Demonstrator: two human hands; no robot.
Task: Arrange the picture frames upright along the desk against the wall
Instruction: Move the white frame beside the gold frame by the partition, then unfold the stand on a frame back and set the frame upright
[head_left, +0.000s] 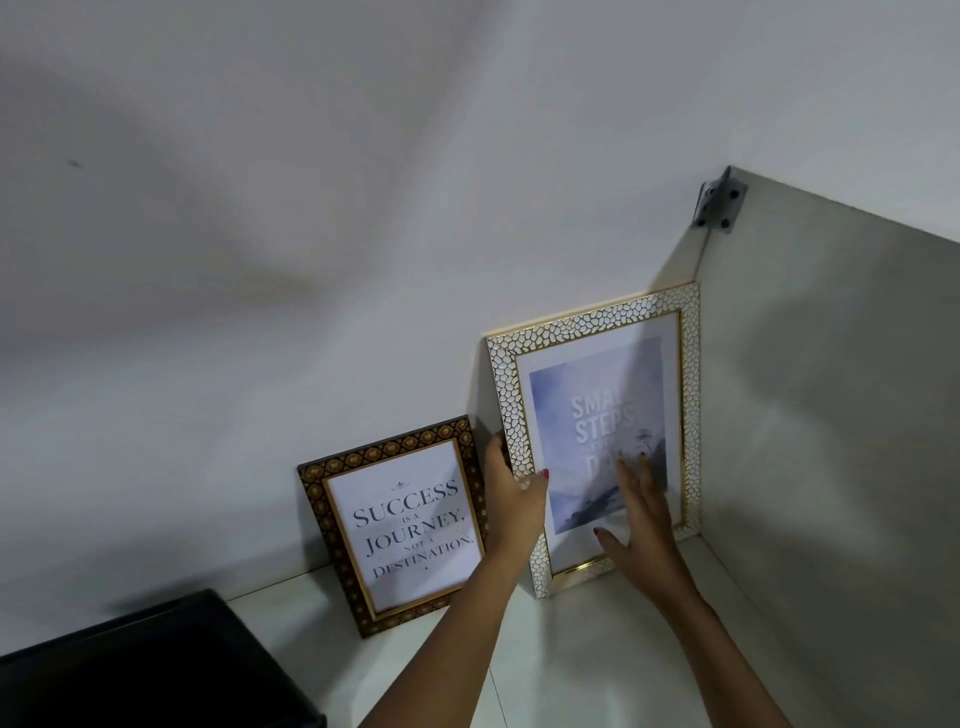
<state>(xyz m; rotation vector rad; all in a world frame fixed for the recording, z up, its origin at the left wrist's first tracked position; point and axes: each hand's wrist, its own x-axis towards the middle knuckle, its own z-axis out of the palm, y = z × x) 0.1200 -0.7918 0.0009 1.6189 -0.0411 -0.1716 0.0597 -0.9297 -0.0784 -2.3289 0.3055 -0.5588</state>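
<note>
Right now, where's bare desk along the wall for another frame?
Free: the desk strip between the black box and the brown frame. Crowded: the corner, filled by the white frame under both hands.

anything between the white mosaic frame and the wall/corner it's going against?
Nothing visible. The white mosaic frame already stands in the corner, leaning on the wall, beside the side panel. Both hands touch it: left hand, right hand.

Dim, cool light. My arms cast soft, broad shadows over the plain white wall (311, 208). Pale glare washes across the glass of the white-and-gold pebbled picture frame (688, 415), blurring its print. Wide-angle bending skews edges.
</note>
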